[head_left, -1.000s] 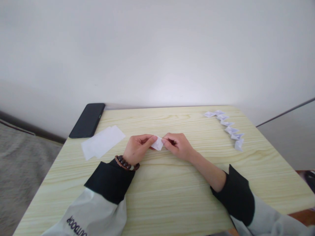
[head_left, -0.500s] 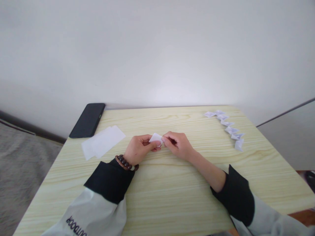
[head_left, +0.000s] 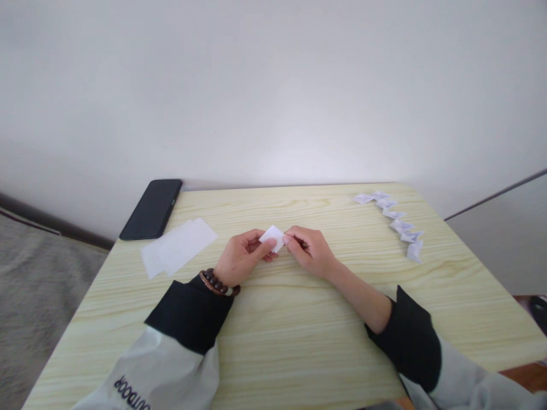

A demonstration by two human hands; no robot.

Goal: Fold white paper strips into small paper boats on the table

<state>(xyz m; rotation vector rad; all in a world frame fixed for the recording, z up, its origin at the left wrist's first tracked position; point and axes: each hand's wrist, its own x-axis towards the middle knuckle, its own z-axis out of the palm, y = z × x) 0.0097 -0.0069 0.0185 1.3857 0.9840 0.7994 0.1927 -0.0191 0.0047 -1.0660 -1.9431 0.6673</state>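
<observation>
A small folded white paper (head_left: 272,234), roughly diamond-shaped, is held above the middle of the table. My left hand (head_left: 243,256) is closed on its left side, thumb lying on the near face and fingers behind. My right hand (head_left: 311,249) pinches the paper's right corner between thumb and forefinger. Parts of the paper under the left thumb and right fingertips are hidden. A dark beaded bracelet (head_left: 219,283) circles the left wrist.
Overlapping white paper sheets (head_left: 179,247) lie left of my left hand, with a black phone (head_left: 151,209) beyond them. Several small folded paper boats (head_left: 401,226) form a curved row at the right. A pale wall (head_left: 273,102) rises behind the wood-grain table (head_left: 294,336).
The paper has turned slightly in my fingers, and its diamond outline shows more fully. My left thumb has shifted a little left and up on it. The sheets, phone and boats stay put.
</observation>
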